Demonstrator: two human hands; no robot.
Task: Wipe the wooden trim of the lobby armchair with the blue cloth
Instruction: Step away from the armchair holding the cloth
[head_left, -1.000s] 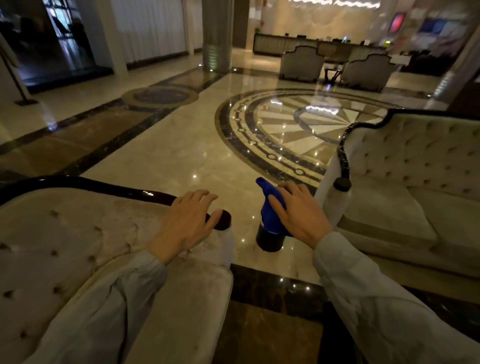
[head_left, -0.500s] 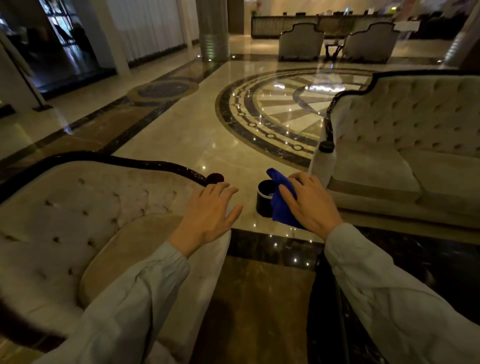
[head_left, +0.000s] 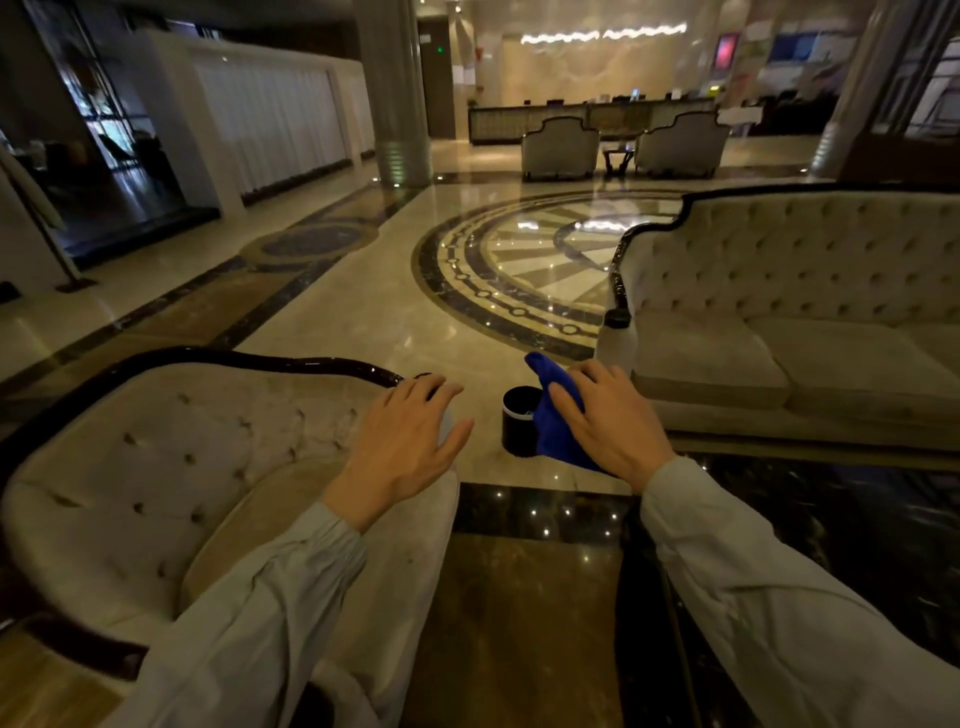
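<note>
A cream tufted armchair (head_left: 171, 467) fills the lower left. Its dark glossy wooden trim (head_left: 249, 358) curves along the back top to the arm end. My left hand (head_left: 405, 447) hovers with fingers spread over that arm end, its fingertips at the knob of the trim. To the right, my right hand (head_left: 613, 421) holds a bunched blue cloth (head_left: 553, 415) in the air above the floor, apart from the armchair. Whether the left hand touches the trim I cannot tell.
A small black cylindrical bin (head_left: 519, 421) stands on the marble floor just behind the cloth. A cream tufted sofa (head_left: 800, 291) with dark trim sits at the right. Two more armchairs (head_left: 561, 148) and a pillar (head_left: 397, 93) stand far back.
The view has tilted up and pulled back, showing more of the lobby. My left hand has come off the trim knob, then moved back toward it. The right hand still holds the cloth.
</note>
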